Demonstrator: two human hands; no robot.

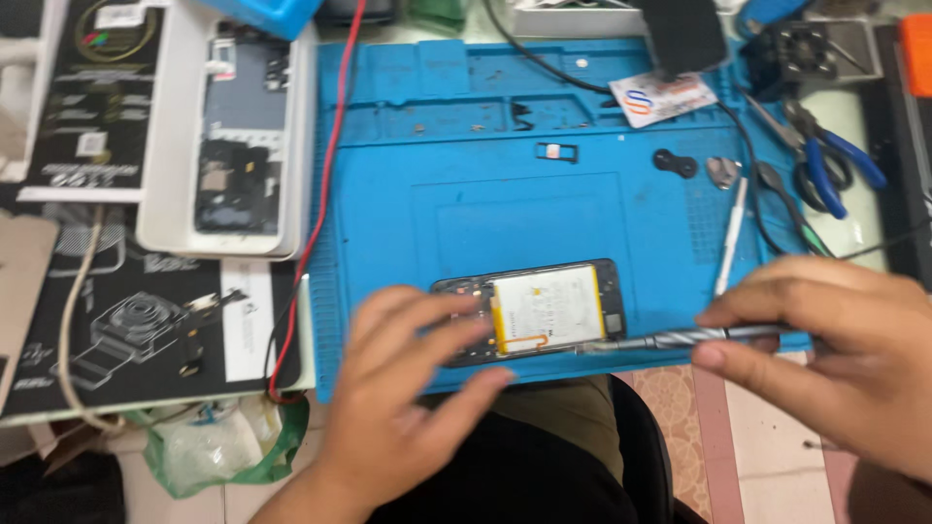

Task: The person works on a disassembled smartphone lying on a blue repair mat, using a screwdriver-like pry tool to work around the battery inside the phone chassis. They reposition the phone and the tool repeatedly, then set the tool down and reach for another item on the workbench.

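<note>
**Opened phone lies crosswise at the mat's near edge, tool tip at its right end**

The opened smartphone (529, 311), back cover off, lies flat on the blue repair mat (466, 204) close to the mat's near edge. Its long axis runs left to right across the view, almost parallel to that edge. The pale battery (544, 308) fills its middle and right part; the end with the darker circuit board points left, under the left hand.

The left hand (408, 378) rests on the phone's left end, fingers spread and bent, pressing on it rather than closed around it. The right hand (835, 335) pinches a slim metal screwdriver (680, 339) between thumb and fingers. The tool lies nearly level, its long axis also left to right, its tip pointing left and meeting the phone's lower right corner beside the battery.

Farther back on the mat lie a white spudger (730, 238) and a small dark bracket (556, 151). Blue-handled pliers (825, 160) sit to the right on the bench (859, 116). A second dismantled phone (233, 136) rests in a white tray (160, 136) at the left, with a red wire (325, 184) running past it.
</note>
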